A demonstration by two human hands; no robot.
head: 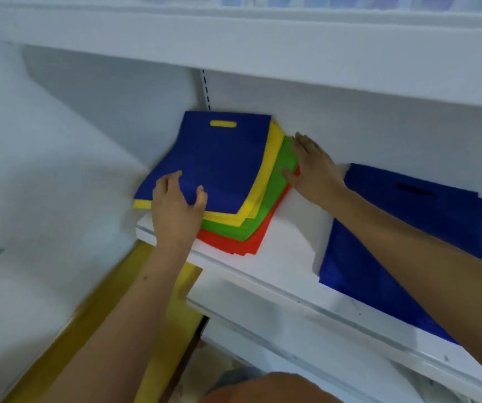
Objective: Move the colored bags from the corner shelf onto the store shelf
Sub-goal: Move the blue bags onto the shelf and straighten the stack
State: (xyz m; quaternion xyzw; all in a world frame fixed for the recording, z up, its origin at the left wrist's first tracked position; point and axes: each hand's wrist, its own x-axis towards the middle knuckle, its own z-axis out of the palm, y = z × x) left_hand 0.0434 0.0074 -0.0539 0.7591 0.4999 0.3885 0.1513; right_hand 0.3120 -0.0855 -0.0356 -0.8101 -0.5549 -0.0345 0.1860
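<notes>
left hand [176, 205] is curled on the near edge of the top blue bag [216, 158], thumb on top. right hand [311, 167] is laid flat, fingers straight, against the right side of the fanned stack: blue over yellow bags [258, 181], green bags [271, 187], red bags [251, 242]. stack is kept at the left end of the white shelf [286, 251]. a second pile of blue bags [379, 242] is seen further right, apart.
</notes>
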